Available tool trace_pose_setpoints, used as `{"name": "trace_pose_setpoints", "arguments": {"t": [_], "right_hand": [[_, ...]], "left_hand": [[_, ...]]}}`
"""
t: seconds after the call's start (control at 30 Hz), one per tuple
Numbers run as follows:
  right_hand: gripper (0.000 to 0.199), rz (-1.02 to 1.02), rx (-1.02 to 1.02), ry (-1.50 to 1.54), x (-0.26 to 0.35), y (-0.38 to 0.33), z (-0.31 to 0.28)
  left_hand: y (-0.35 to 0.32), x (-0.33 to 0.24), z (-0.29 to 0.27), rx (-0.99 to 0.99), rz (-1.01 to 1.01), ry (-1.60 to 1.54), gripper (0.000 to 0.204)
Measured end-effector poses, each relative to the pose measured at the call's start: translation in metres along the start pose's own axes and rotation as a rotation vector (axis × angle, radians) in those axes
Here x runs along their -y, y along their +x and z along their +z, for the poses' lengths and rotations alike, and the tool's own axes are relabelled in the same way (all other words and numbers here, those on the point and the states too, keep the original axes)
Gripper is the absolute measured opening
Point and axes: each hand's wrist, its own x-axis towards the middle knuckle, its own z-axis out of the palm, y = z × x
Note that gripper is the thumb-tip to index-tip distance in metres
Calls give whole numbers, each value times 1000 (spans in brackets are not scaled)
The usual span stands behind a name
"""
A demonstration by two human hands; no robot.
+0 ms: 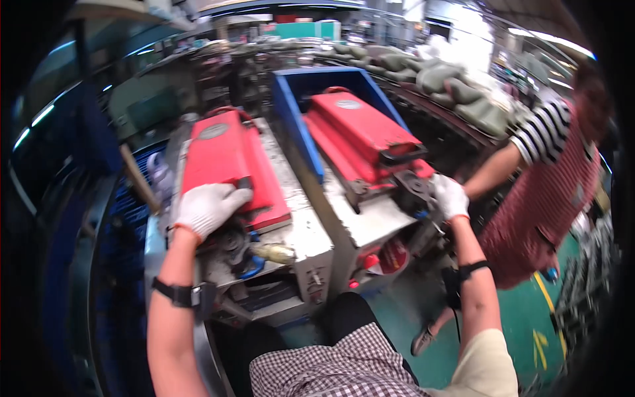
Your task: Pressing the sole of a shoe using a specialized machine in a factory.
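Left hand (208, 206), white-gloved, lies palm-down on the near end of the left red cover (225, 165); fingers (233, 196) loosely together, flat on the surface, pinching nothing. Cover's long axis runs straight away from these fingertips. Right hand (450, 196), also gloved, sits at the near right corner of the right red cover (360, 132), fingers curled over a dark fitting (415, 183); whether they clamp it, cannot tell. That cover extends up and left of the fingers. Each hand is nearer its own cover.

Just one view, head-mounted fisheye, and it looked steeply down. Sat close above the gloved fingers (233, 196), edges bending.
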Motion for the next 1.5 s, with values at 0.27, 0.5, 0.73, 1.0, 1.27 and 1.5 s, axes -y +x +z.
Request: {"name": "trace_pose_setpoints", "arguments": {"t": [0.27, 0.5, 0.73, 1.0, 1.27, 1.5], "right_hand": [[55, 114, 36, -1, 21, 2, -11], [56, 113, 41, 4, 15, 4, -10], [57, 76, 50, 0, 20, 9, -7], [54, 125, 13, 43, 8, 0, -6], [57, 106, 80, 3, 22, 5, -11], [58, 108, 97, 1, 15, 6, -11]], "left_hand": [[-8, 5, 3, -70, -48, 35, 61], [-6, -4, 8, -107, -103, 25, 58], [-14, -2, 11, -203, -179, -58, 53], [35, 5, -49, -900, -73, -510, 55], [71, -138, -20, -926, 443, -589, 41], [106, -245, 75, -266, 556, -284, 64]]}}
